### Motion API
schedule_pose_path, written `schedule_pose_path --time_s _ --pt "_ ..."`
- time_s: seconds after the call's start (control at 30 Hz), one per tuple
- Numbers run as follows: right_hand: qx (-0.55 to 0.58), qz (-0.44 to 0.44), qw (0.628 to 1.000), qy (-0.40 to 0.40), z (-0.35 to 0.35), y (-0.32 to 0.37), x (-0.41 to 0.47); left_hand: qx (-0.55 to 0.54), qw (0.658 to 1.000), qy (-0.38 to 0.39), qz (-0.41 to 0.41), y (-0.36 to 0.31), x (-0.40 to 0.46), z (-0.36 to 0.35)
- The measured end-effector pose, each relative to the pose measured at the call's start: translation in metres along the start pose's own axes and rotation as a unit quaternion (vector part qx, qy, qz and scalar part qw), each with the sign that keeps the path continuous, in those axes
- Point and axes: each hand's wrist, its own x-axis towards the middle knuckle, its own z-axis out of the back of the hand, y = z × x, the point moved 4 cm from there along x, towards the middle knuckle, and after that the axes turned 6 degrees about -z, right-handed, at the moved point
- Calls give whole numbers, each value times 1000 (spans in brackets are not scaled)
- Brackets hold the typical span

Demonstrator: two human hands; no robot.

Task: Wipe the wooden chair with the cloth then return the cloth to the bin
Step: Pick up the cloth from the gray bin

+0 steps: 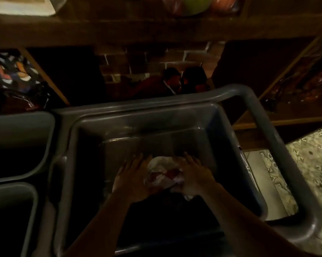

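Observation:
A crumpled white cloth with red marks lies low inside a deep grey bin on a cart. My left hand rests on the cloth's left side with its fingers spread. My right hand covers the right side and grips its edge; a bit of cloth sticks out under the wrist. Both forearms reach down into the bin from the lower edge of the view. The light is dim. No wooden chair shows clearly.
Two smaller grey bins sit at the left of the cart. The cart's curved grey handle wraps round the right side. Dark wooden shelving and a brick wall stand ahead. Patterned floor tiles show at right.

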Motion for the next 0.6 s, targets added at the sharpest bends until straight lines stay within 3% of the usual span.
schedule_pose_path --time_s 0.13,0.2,0.6 --pt "-19 -24 999 29 -14 -5 12 7 998 65 -12 4 8 -23" --pt "-19 -16 1000 7 -18 -4 16 -2 998 70 -9 3 10 -28" --pt "9 4 993 -114 36 20 -9 41 998 -33 -17 -9 0 49"
